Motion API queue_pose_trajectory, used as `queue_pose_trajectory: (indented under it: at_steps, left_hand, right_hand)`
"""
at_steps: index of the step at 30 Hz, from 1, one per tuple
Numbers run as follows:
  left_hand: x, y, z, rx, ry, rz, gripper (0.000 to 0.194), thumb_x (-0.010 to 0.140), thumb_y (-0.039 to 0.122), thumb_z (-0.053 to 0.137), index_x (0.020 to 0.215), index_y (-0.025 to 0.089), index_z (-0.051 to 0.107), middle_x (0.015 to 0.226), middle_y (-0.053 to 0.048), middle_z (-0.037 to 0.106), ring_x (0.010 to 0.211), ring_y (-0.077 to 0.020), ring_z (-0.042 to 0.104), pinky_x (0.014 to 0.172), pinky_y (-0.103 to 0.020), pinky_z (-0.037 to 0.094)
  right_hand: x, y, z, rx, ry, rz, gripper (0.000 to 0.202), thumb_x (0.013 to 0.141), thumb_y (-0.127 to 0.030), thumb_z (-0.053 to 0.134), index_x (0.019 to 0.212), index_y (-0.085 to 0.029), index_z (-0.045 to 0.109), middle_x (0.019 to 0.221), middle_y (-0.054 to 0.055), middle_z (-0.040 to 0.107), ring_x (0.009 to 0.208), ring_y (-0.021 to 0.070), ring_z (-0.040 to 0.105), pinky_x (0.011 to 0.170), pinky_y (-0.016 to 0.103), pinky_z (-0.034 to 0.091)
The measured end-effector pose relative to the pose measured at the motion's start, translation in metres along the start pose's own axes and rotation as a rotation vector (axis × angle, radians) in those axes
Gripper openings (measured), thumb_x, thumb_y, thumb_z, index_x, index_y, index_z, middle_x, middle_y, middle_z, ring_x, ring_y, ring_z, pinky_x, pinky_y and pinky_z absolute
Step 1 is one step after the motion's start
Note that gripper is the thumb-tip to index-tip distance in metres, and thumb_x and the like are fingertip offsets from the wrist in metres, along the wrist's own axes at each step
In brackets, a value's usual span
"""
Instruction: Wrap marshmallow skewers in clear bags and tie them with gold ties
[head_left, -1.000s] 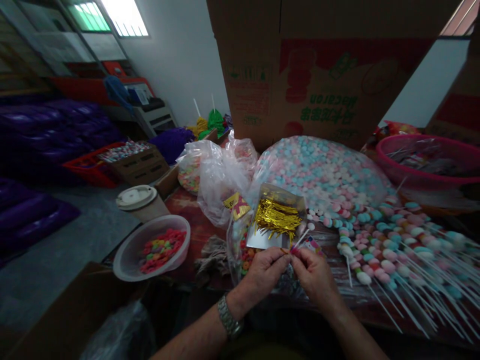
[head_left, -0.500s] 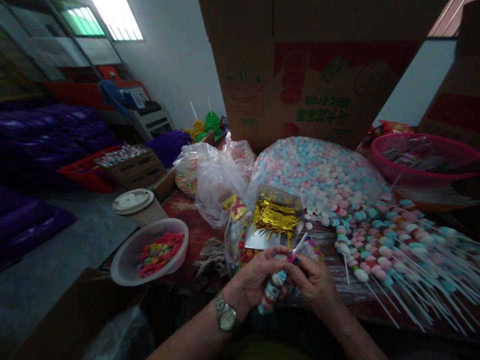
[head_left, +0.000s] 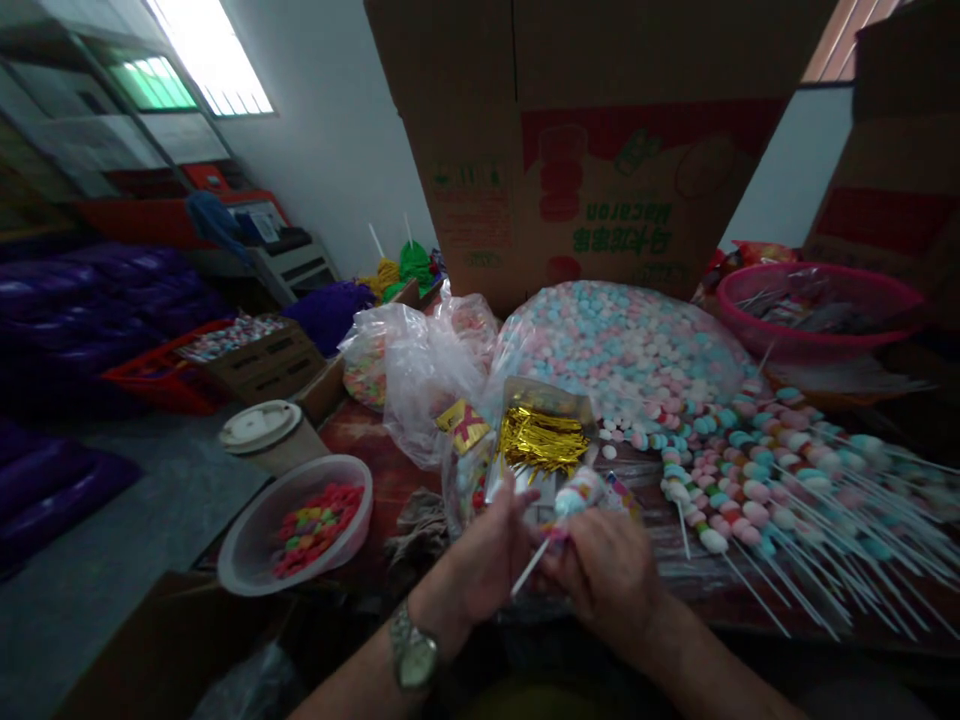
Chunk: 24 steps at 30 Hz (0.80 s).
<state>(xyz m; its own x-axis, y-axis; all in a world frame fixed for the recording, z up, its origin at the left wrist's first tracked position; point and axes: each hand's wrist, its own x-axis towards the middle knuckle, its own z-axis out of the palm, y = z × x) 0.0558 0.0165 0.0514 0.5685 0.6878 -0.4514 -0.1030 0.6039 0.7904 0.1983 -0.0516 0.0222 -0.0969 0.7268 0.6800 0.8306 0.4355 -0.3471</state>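
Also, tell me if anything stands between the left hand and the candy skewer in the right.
Nothing visible does: the left hand is close beside the candy skewer, which the right hand grips. Blur hides whether the left touches it.

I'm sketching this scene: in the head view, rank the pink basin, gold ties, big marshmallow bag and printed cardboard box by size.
1. Printed cardboard box
2. Big marshmallow bag
3. Pink basin
4. Gold ties

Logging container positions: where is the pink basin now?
In the head view, the pink basin sits on the right, just right of the big bag of pastel candies.
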Motion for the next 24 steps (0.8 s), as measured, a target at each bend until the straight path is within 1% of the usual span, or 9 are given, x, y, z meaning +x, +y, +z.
queue_pose_trajectory:
  at_steps: [3,5,7,10,15,19,21,23,24]
  left_hand:
    - [-0.016,0.033,-0.015,-0.176,-0.043,0.273,0.072,0.068,0.081,0.031,0.095,0.023,0.065,0.051,-0.001,0.061,0.053,-0.0174,0.059,0.058,-0.031,0.046]
    - [-0.023,0.038,-0.023,0.003,-0.178,0.249,0.075,0.068,0.081,0.027,0.065,0.019,0.069,0.039,-0.002,0.054,0.046,-0.0175,0.057,0.054,-0.032,0.045]
    - [-0.024,0.027,-0.025,0.258,-0.152,0.166,0.051,0.071,0.065,0.049,0.060,0.019,0.070,0.054,-0.004,0.064,0.063,-0.0205,0.063,0.064,-0.032,0.048]
    - [-0.012,-0.002,-0.016,0.350,0.036,0.256,0.025,0.054,0.037,0.076,0.074,0.022,0.071,0.087,-0.005,0.070,0.090,-0.0227,0.060,0.077,-0.028,0.047]
    - [0.013,-0.024,0.015,0.180,0.115,0.242,0.042,0.071,0.036,0.064,0.108,0.016,0.057,0.075,-0.004,0.066,0.062,-0.0149,0.059,0.060,-0.026,0.047]
    - [0.021,-0.039,0.044,0.427,0.118,0.511,0.053,0.073,0.030,0.062,0.122,0.018,0.046,0.067,-0.001,0.062,0.059,-0.0139,0.056,0.060,-0.023,0.044]
    - [0.024,-0.051,0.058,0.718,-0.116,0.566,0.057,0.074,0.027,0.061,0.128,0.019,0.044,0.076,-0.004,0.065,0.064,-0.0165,0.059,0.063,-0.024,0.045]
    - [0.031,-0.058,0.067,1.009,-0.331,0.572,0.059,0.074,0.028,0.061,0.130,0.020,0.043,0.080,-0.007,0.067,0.065,-0.0189,0.060,0.062,-0.025,0.045]
    - [0.037,-0.058,0.069,1.140,-0.345,0.585,0.055,0.075,0.029,0.060,0.128,0.021,0.046,0.078,-0.007,0.067,0.065,-0.0196,0.061,0.062,-0.026,0.045]
  right_hand:
    - [0.001,-0.006,0.008,0.325,-0.119,0.318,0.022,0.081,-0.016,0.038,0.061,-0.020,0.045,0.055,-0.002,0.048,0.051,0.0116,0.045,0.048,0.023,0.031]
    - [0.004,-0.004,0.011,0.490,-0.059,0.583,0.024,0.081,-0.021,0.039,0.058,-0.020,0.041,0.052,-0.004,0.042,0.050,0.0103,0.042,0.046,0.021,0.030]
    - [0.007,-0.005,0.013,0.583,-0.003,0.690,0.024,0.081,-0.026,0.042,0.057,-0.020,0.041,0.053,-0.005,0.041,0.053,0.0102,0.041,0.048,0.020,0.031]
    - [0.007,-0.014,0.018,0.721,-0.048,0.714,0.024,0.080,-0.030,0.044,0.059,-0.019,0.043,0.056,-0.004,0.044,0.055,0.0101,0.041,0.052,0.021,0.033]
    - [-0.005,-0.015,0.017,0.990,-0.334,1.077,0.040,0.085,-0.051,0.033,0.061,-0.021,0.043,0.041,-0.007,0.038,0.035,0.0086,0.032,0.035,0.021,0.026]
    - [-0.015,0.007,-0.007,0.723,0.040,0.914,0.038,0.083,-0.053,0.044,0.085,-0.018,0.057,0.079,0.005,0.063,0.073,0.0166,0.059,0.061,0.025,0.047]
    - [-0.031,0.020,-0.029,0.724,0.156,0.937,0.038,0.082,-0.049,0.050,0.104,-0.019,0.054,0.096,0.007,0.064,0.087,0.0200,0.060,0.070,0.028,0.050]
    - [-0.063,0.032,-0.062,0.726,0.249,1.077,0.040,0.082,-0.046,0.053,0.111,-0.019,0.051,0.086,0.005,0.065,0.072,0.0191,0.063,0.059,0.028,0.052]
    - [-0.084,0.037,-0.081,0.648,0.358,1.153,0.041,0.081,-0.044,0.056,0.114,-0.020,0.050,0.079,0.003,0.065,0.061,0.0173,0.062,0.052,0.027,0.051]
